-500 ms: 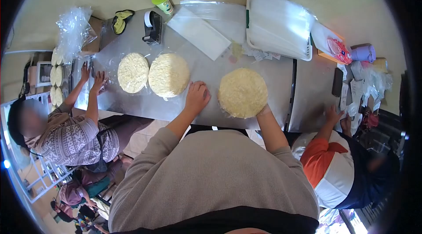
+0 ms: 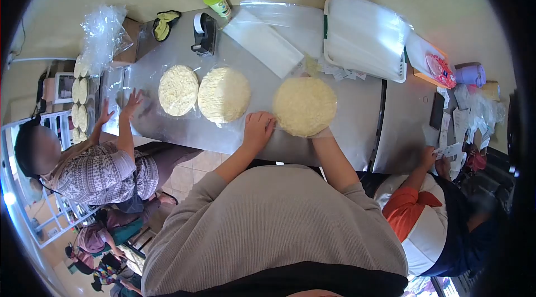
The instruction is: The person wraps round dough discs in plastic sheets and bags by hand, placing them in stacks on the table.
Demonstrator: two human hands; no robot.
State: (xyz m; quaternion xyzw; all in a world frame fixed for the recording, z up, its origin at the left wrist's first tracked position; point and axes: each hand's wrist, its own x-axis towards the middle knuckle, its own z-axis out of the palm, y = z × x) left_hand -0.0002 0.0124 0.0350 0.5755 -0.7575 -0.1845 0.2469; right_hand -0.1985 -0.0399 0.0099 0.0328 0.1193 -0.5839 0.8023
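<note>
A round, pale-yellow slab with a rough, crumbly top is in front of me, with clear plastic showing at its edge. My right hand holds it from below at the near edge; most of those fingers are hidden under it. Just left of the slab, my left hand has its fingers curled, close to the slab's edge. What those fingers hold, if anything, is hidden. Two similar slabs, the nearer one and a smaller-looking one, lie side by side on clear plastic to the left.
On the metal table stand a black tape dispenser, a green-lidded cup and a white tray of plastic sheets. White sheets lie at the back. One co-worker is at the left, another at the right.
The slab has moved slightly away from me with my right hand under it. My left hand has come closer to its edge. The left co-worker's hands have lifted, fingers spread.
</note>
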